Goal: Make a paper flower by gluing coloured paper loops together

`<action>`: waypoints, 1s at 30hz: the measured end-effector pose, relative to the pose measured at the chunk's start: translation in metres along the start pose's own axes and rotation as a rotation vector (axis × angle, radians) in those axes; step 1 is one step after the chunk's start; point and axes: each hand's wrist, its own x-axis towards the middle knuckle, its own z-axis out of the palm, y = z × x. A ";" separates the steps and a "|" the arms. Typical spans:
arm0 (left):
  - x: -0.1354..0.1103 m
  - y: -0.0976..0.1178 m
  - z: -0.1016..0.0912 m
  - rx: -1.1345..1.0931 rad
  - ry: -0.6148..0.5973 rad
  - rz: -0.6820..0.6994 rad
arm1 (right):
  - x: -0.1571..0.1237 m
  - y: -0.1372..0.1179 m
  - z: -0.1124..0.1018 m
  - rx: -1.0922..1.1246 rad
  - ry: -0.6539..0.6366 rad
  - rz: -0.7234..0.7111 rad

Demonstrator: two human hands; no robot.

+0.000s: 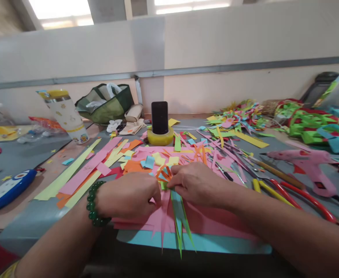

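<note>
My right hand (197,183) pinches a bundle of cut paper strips (178,208) near its top, thumb and fingers together. Pointed blue, green and pink ends hang down from it, and orange paper loops (164,174) stick up at its head. My left hand (130,195) is closed just left of the bundle, its fingertips beside the pink strips; whatever lies between them is hidden. Beneath both hands lie pink paper sheets (216,220) over a light blue sheet (230,244). Small paper squares (149,162) in blue, yellow and orange lie just beyond my left hand.
At right lie a pink glue gun (314,164), red-handled scissors (311,200) and yellow handles (273,191). A phone (160,117) stands in a yellow tape roll (160,137) ahead. Long paper strips (91,166), a blue-and-white case (10,189) and a tumbler (66,116) are on the left.
</note>
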 end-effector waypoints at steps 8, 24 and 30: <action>0.000 -0.005 0.002 0.012 0.014 0.044 | -0.003 0.001 -0.004 -0.039 0.048 0.016; 0.010 -0.033 -0.009 -0.422 0.402 -0.076 | 0.001 0.038 -0.015 0.085 0.298 0.304; 0.033 -0.033 -0.004 -0.483 0.578 -0.078 | 0.008 0.038 0.003 0.041 0.082 0.338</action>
